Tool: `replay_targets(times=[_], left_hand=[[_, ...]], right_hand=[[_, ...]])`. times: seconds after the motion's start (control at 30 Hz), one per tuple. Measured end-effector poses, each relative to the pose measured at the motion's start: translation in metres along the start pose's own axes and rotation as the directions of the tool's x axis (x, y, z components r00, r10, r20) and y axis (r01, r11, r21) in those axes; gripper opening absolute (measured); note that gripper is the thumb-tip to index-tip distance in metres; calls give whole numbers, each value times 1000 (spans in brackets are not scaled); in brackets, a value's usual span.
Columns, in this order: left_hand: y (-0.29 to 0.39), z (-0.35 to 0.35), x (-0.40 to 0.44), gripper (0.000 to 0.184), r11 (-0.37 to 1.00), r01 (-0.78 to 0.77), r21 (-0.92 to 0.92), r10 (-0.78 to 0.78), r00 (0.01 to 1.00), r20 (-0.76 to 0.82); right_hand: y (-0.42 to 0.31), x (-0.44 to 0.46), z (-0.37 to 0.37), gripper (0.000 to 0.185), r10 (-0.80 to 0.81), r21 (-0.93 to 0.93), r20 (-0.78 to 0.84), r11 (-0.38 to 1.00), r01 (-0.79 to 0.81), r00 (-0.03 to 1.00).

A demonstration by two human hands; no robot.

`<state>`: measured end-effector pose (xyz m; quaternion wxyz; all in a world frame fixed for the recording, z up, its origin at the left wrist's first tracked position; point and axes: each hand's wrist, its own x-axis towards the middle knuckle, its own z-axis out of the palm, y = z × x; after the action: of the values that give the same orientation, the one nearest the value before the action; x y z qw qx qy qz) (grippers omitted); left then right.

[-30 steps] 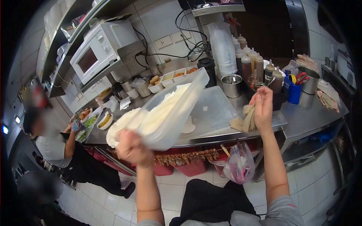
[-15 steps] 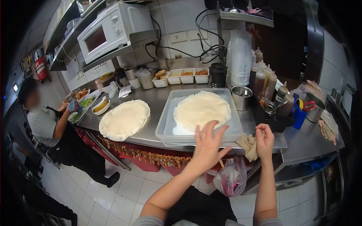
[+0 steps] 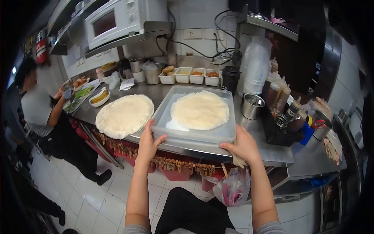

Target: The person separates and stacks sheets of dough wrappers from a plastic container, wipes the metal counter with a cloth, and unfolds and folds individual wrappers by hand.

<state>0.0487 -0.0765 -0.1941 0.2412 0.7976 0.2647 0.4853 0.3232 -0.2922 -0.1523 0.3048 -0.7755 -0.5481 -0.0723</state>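
My left hand [image 3: 147, 142] grips the front left corner of a translucent plastic container [image 3: 198, 136], thumb pressed to its side. At the front right corner my right hand [image 3: 244, 145] holds the same container, with the thumb along its front wall. Inside lies a thin, round sheet of pale dough [image 3: 200, 110], with a white patch showing by its lower left edge. To the left, a second flat dough round [image 3: 124, 116] rests directly on the steel counter. A beige cloth [image 3: 238, 160] hangs at the counter edge, partly hidden under my right hand.
Behind the container stand white tubs [image 3: 197, 76] of food and a black lidded cup [image 3: 230, 80]. A steel cup [image 3: 253, 106] and sauce bottles [image 3: 283, 95] are to the right. Wooden clothespins [image 3: 179, 164] line the counter front. A co-worker [image 3: 37, 103] stands at the left.
My left hand has moved from above the dough to the container's left corner. My right hand has let go of the cloth and taken the right corner. The container appears shifted slightly left.
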Motion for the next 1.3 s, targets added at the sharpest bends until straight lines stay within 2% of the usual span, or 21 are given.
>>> replay_targets(times=[0.1, 0.13, 0.2, 0.27, 0.3, 0.37, 0.43, 0.5, 0.53, 0.57, 0.63, 0.7, 0.77, 0.83, 0.87, 0.97, 1.07, 1.13, 1.2, 1.23, 1.3], left_hand=[[-11, -5, 1, 64, 998, 38, 39, -39, 999, 18], [-6, -4, -2, 59, 999, -25, 26, 26, 998, -54], [2, -8, -4, 63, 992, -46, 121, 54, 996, -66], [1, -11, -5, 66, 987, -80, 142, 89, 994, -63], [-2, -11, -5, 68, 984, -118, 134, 127, 990, -62], [6, -16, -9, 72, 975, -175, 137, 186, 980, -72], [-2, -22, -14, 58, 964, -257, 64, 264, 950, -166], [-7, -32, -16, 48, 947, -317, 42, 317, 914, -252], [-13, -39, -14, 41, 940, -309, 142, 338, 895, -291], [-19, -49, -10, 43, 945, -258, 203, 312, 898, -312], [-36, -72, 2, 46, 947, -141, 290, 238, 912, -334], [-54, -96, 8, 51, 815, 53, 576, 113, 962, -248], [-62, -119, 15, 46, 820, 66, 568, 1, 993, -116], [-63, -137, 25, 37, 856, 46, 515, -87, 995, 56], [-61, -138, 32, 22, 877, 67, 475, -51, 998, -46], [-52, -144, 50, 18, 746, 13, 665, -10, 1000, -9], [-45, -153, 92, 19, 927, -81, 367, 188, 945, -266], [-8, -165, 119, 18, 906, -144, 398, 286, 902, -324], [53, -171, 135, 18, 934, -153, 322, 242, 936, -257], [68, -171, 147, 19, 884, -300, 360, 394, 891, -226], [108, -165, 159, 17, 928, -294, 231, 312, 949, -47]], right_hand=[[-7, 1, -3, 73, -18, 208, 7, 978, 17, 1000], [-7, 0, -7, 70, -19, 295, 16, 955, 13, 1000], [1, -5, -1, 65, -34, 304, -37, 952, 43, 999], [10, -4, -16, 69, -70, 129, 19, 989, 67, 997], [10, -4, -26, 69, -79, 205, -55, 975, 89, 995], [6, 5, -57, 63, -155, 70, -243, 982, 177, 958], [-2, 17, -84, 54, -211, 34, -439, 968, 251, 873], [-2, 26, -98, 58, -186, -73, -412, 983, 171, 892], [4, 29, -91, 62, -173, -71, -335, 985, 158, 926], [10, 28, -82, 66, -157, -72, -256, 987, 143, 954], [-6, 9, -70, 69, -195, -370, -255, 925, 91, 947], [-10, -3, -58, 63, -246, -282, -368, 949, 144, 897], [-4, -14, -36, 55, -237, -131, -415, 971, 201, 879], [-3, -22, -14, 43, -250, -55, -387, 967, 248, 887], [0, -23, -2, 40, -227, -55, -378, 973, 223, 898], [2, -27, 4, 33, -192, 7, -410, 977, 213, 892], [0, -26, -1, 30, -184, 70, -443, 969, 239, 877], [3, -26, -2, 26, -188, 89, -464, 963, 256, 866], [7, -26, -2, 25, -163, 113, -468, 964, 241, 869], [10, -27, -2, 24, -149, 126, -470, 964, 233, 870], [4, -27, -1, 22, -141, 130, -495, 964, 233, 858]])
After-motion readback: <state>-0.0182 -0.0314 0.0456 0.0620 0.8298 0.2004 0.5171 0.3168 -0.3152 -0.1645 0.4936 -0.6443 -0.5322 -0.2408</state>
